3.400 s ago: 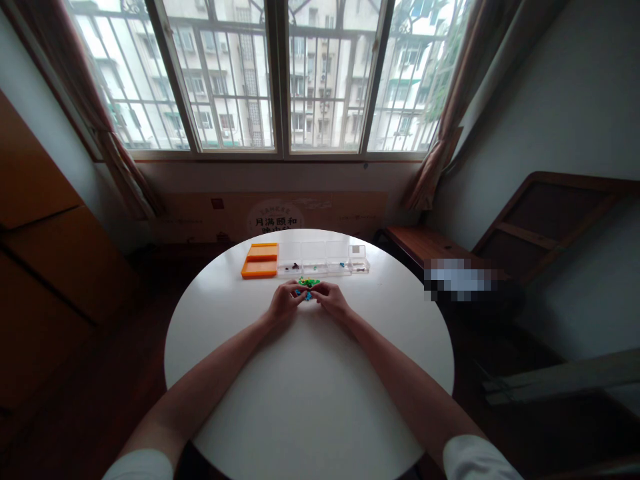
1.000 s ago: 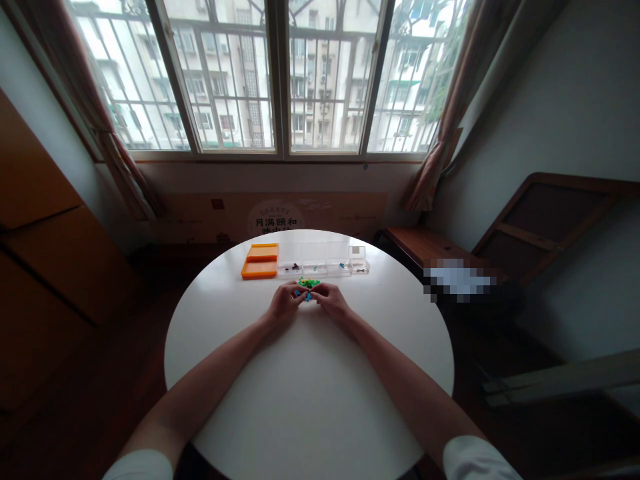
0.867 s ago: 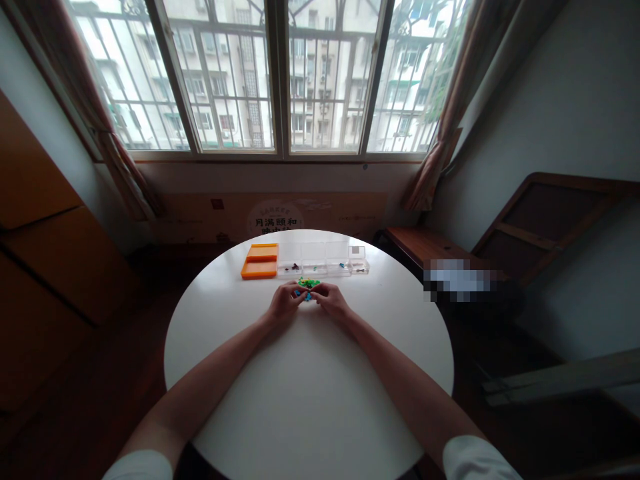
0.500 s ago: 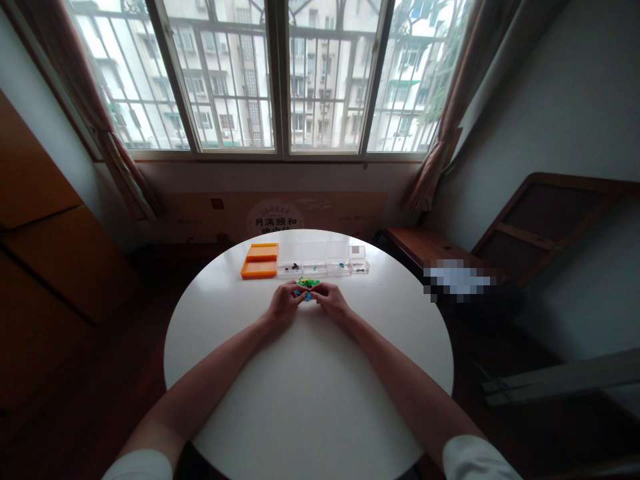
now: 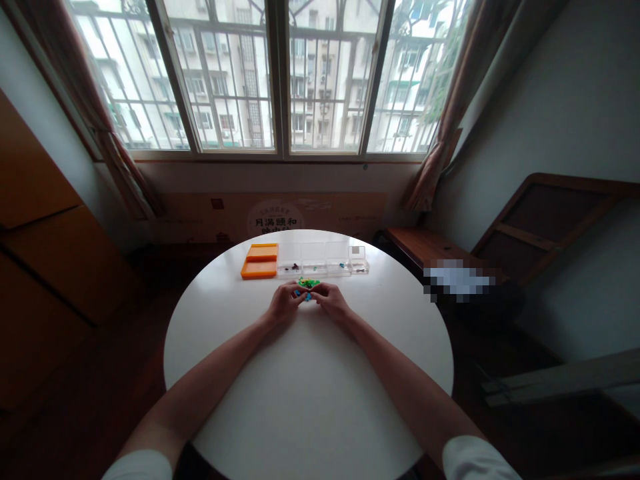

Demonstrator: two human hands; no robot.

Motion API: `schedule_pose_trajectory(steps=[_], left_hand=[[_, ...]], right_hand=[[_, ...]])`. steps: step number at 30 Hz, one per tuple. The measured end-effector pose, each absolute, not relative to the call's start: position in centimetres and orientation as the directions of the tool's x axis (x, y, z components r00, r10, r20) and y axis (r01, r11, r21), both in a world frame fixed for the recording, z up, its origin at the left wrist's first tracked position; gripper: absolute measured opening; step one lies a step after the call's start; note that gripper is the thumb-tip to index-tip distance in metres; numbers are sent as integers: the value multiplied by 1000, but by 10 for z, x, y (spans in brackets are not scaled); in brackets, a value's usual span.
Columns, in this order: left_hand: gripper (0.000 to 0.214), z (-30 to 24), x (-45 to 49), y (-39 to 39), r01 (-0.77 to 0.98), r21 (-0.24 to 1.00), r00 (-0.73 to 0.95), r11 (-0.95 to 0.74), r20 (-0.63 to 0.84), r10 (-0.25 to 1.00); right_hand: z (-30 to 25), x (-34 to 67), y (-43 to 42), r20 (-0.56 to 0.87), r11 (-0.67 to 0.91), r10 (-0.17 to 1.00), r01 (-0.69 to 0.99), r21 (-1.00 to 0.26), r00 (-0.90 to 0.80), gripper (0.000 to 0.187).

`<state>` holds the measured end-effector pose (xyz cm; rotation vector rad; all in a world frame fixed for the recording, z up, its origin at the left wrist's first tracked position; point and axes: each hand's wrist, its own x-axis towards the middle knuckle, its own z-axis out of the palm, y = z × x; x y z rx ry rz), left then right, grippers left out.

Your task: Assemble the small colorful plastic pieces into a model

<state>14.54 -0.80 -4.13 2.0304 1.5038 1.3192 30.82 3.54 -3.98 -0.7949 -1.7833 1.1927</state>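
Observation:
Over the far half of the white round table (image 5: 310, 387), my left hand (image 5: 285, 301) and my right hand (image 5: 331, 300) meet at the fingertips. Both are closed in a pinch on a small assembly of coloured plastic pieces (image 5: 309, 283), green with some yellow on top. Blue bits (image 5: 308, 297) show below, between my fingers. The assembly is too small to name more exactly, and my fingers cover part of it. Just beyond stands a row of clear plastic boxes (image 5: 313, 251) with a few tiny dark, green and blue pieces in them.
An orange tray (image 5: 259, 272) with a raised back adjoins the left end of the clear boxes. Behind the table is a printed cardboard panel (image 5: 340, 207) under a barred window. A wooden bench (image 5: 425, 243) stands to the right, an orange-brown cabinet (image 5: 45, 280) to the left.

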Motion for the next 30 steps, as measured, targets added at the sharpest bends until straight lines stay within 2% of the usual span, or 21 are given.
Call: schedule_pose_trajectory(steps=[30], left_hand=[[17,-41,145,-8,618,666,45,-418,501,864]], right_hand=[[-45,308,39,309,360,832,25,-933,-460,21]])
